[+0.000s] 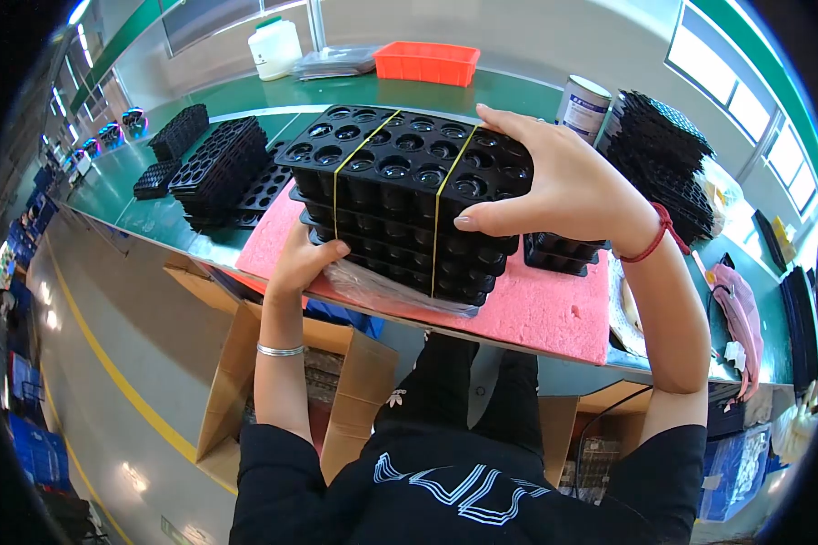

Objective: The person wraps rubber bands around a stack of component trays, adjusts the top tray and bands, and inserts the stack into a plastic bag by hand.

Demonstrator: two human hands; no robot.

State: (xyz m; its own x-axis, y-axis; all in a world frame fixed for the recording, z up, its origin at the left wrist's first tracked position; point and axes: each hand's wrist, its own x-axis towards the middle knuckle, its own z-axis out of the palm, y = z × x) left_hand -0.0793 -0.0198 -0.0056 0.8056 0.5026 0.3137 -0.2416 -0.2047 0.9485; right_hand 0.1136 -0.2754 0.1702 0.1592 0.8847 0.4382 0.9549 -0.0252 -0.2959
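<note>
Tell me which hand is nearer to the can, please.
Right hand, in front of the can, holding the tray stack at its right end; the left hand is farther away, at the stack's lower left.

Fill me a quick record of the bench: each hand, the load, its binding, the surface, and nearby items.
Left hand: grips lower left side of black tray stack
Right hand: grips upper right end, thumb on front
Binding: two yellow bands
Lower edge: clear plastic
Surface: pink mat on green bench
Far side: orange bin, white jug
Right side: tin, more black trays
</note>
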